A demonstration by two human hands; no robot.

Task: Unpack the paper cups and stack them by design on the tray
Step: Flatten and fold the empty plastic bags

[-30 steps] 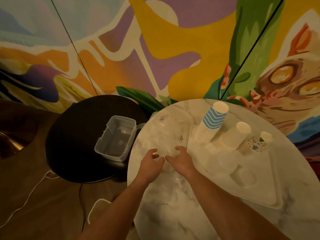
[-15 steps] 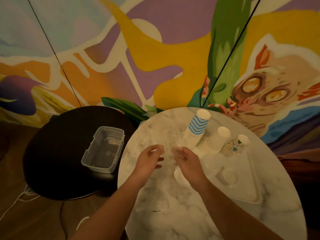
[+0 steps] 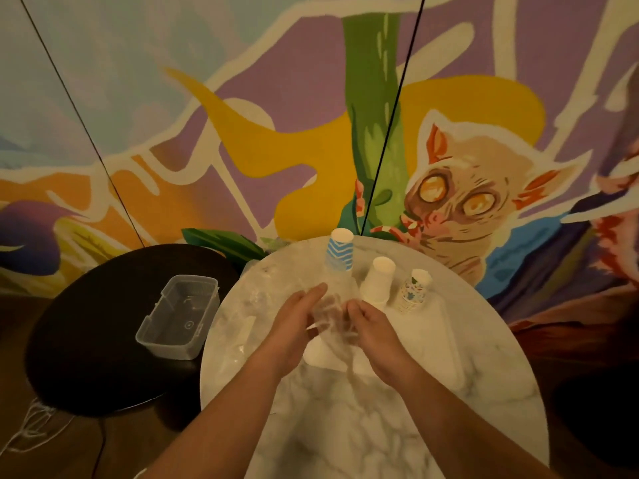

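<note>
Marble table [image 3: 363,426]: round top, the work surface; everything for the task sits on its far half, within reach.

Dark round table [image 3: 86,340]: at 9 o'clock of the marble top, close beside it, serving as overflow space.

White tray [image 3: 446,344]: on the marble top toward 2 o'clock of the hands, its far edge carrying the sorted stacks so the near part stays free for more.

Clear plastic container [image 3: 179,316]: open and lidless on the dark table, apparently set aside.

Clear plastic wrap [image 3: 332,312]: crumpled packaging raised between both hands at the tray's near-left corner, a white cup or cups [image 3: 320,352] showing at its lower end; probably being pulled off.

Blue-striped cup stack [image 3: 339,259]: rims down, at 12 o'clock of the hands; tallest stack.

Plain white cup stack [image 3: 377,280]: just right of the blue one, separate because of its design.

Patterned cup stack [image 3: 413,293]: rightmost, shortest.

Left hand [image 3: 294,326]: fingers fairly straight, laid against the wrap's left side to steady it.

Right hand [image 3: 373,331]: fingers curled, pinching the wrap's right side.
</note>
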